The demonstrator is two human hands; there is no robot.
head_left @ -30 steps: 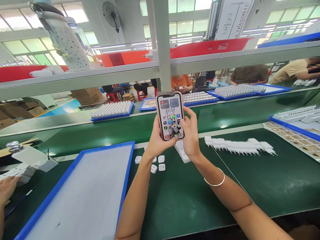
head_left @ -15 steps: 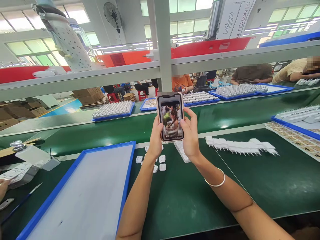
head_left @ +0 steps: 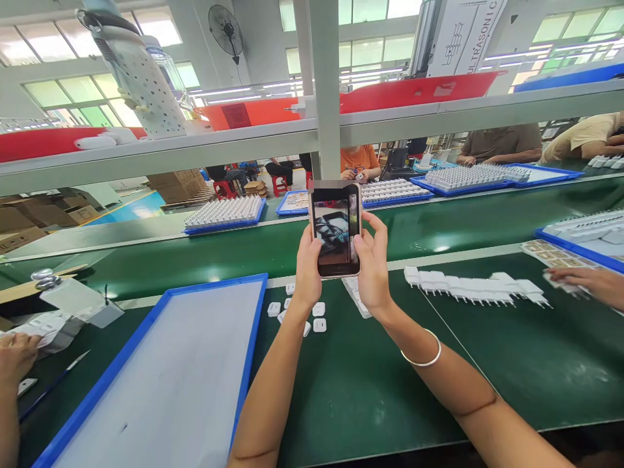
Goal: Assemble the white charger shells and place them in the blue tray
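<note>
Upright above the green bench, a smartphone [head_left: 336, 231] with a lit picture on its screen is held between both hands. My left hand [head_left: 308, 270] grips its left lower edge, thumb at the screen's side. On the opposite edge, my right hand [head_left: 373, 263] is closed round the phone, thumb on the front. A pale bangle [head_left: 423, 364] circles my right forearm. Below and behind the hands lie several small white square caps [head_left: 319, 325]. A short row of white plastic pieces [head_left: 357, 300] is partly hidden by my right hand.
A blue-rimmed white tray [head_left: 266, 286] lies at left. White plug housings [head_left: 468, 287] stand in a row at right. A co-worker's hand [head_left: 592, 283] holds white pieces at far right; another person's hand [head_left: 17, 354] touches white parts at far left. A shelf [head_left: 234, 146] crosses above.
The phone's screen shows a different picture. A co-worker's hand with white pieces has come in at the right, and the hand at far left shows more. My hands keep their grip.
</note>
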